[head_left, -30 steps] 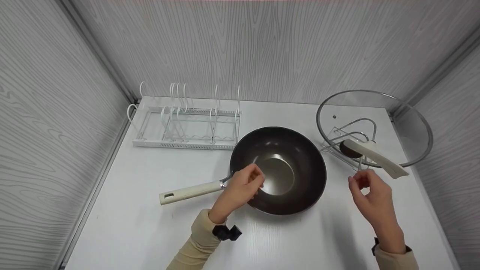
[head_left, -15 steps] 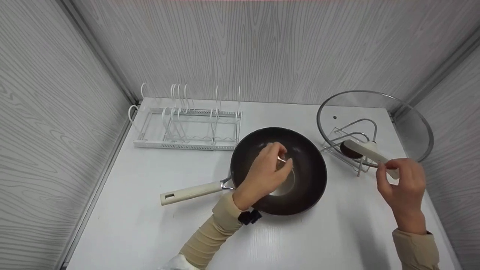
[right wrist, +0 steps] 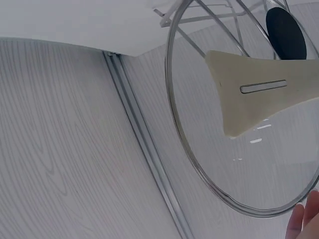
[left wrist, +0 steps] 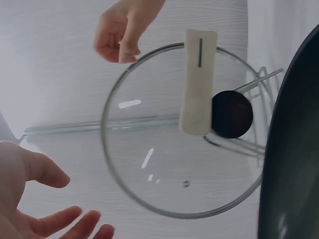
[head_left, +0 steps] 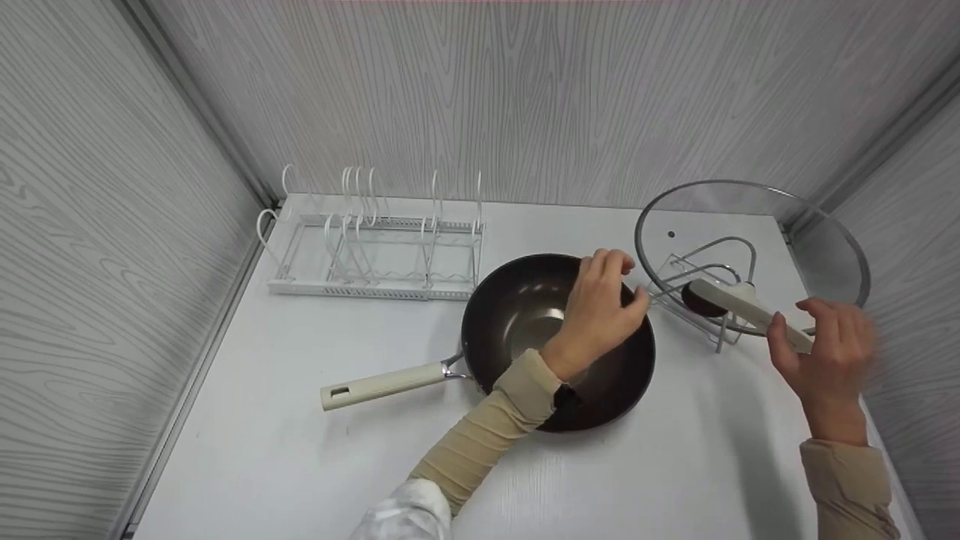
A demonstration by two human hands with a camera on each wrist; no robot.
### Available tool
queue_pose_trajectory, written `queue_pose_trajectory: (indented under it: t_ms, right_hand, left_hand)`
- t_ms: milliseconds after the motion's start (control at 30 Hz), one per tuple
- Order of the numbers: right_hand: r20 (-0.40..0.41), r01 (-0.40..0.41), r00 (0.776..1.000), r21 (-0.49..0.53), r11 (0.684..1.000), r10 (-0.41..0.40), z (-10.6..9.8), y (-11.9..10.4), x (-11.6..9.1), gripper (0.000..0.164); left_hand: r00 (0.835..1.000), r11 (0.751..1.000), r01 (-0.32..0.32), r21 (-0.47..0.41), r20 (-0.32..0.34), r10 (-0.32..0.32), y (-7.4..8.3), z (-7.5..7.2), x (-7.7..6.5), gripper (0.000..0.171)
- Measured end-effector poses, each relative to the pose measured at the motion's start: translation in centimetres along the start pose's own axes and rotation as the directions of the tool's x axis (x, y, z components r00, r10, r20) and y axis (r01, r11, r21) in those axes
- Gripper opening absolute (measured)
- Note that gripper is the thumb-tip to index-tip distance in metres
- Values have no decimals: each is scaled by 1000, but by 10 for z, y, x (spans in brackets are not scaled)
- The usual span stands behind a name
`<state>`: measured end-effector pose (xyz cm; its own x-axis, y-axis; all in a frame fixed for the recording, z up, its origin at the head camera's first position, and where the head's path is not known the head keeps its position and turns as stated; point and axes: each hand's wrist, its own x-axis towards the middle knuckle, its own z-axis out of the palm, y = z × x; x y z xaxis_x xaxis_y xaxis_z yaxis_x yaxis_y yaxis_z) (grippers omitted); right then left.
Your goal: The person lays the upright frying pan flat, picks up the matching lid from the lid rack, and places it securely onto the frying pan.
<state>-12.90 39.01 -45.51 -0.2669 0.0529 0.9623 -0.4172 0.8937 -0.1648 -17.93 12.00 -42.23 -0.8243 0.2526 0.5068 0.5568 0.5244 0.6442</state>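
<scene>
A glass lid [head_left: 795, 232] with a steel rim leans upright in a small wire stand [head_left: 721, 330] at the right. Its cream handle [head_left: 739, 304] with a dark round base faces me. My left hand [head_left: 600, 311] is above the right half of the dark wok [head_left: 525, 300], short of the lid's left rim. In the left wrist view its fingers [left wrist: 82, 226] are spread around nothing. My right hand [head_left: 832, 352], slightly blurred, is by the free end of the lid handle. In the right wrist view its fingertips [right wrist: 299, 211] are at the lid's rim; contact is unclear.
The wok's cream handle [head_left: 386, 385] points left across the white table [head_left: 247, 450]. A white wire rack [head_left: 375, 291] with upright hoops stands at the back left. Grey wood-grain panels [head_left: 525, 97] enclose the back and both sides.
My left hand has moved right and away from me across the wok toward the lid. My right hand has moved right and up to the lid's side, and its fingers have parted. Wok and lid stay put.
</scene>
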Motion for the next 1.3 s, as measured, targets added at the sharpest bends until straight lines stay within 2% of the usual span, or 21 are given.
queue_pose_trajectory:
  t_ms: [133,267,433,633,867,1033,1133,1300]
  right_hand:
    - [43,-13,999,-25,1000,14,-2,8,-7,38]
    - [74,-25,997,-32,999,27,-1,11,-13,40]
    - [97,-30,995,-61,998,36,2,17,-22,47]
    - [130,-39,990,-77,996,48,7,27,-33,47]
    - [186,-32,981,-72,997,45,9,35,-42,51]
    - [228,-34,972,-88,996,53,7,36,-44,49]
    - [283,-34,957,-104,994,62,6,35,-44,47]
    - [372,-62,921,-161,985,119,6,35,-45,50]
  left_hand:
    - [1000,1000,3,-3,-22,-3,-7,31,7,22]
    - [1000,1000,12,-19,-13,-13,-14,61,12,24]
    - [998,998,50,-33,36,-49,-22,93,17,23]
    - [989,993,106,-55,112,-99,-30,121,21,19]
    - [967,987,148,-68,217,-130,-32,143,20,29]
    - [938,989,126,-80,333,-93,-33,152,17,43]
    - [925,990,108,-87,373,-68,-34,155,16,46]
    - [913,993,110,-49,400,-82,-36,161,17,45]
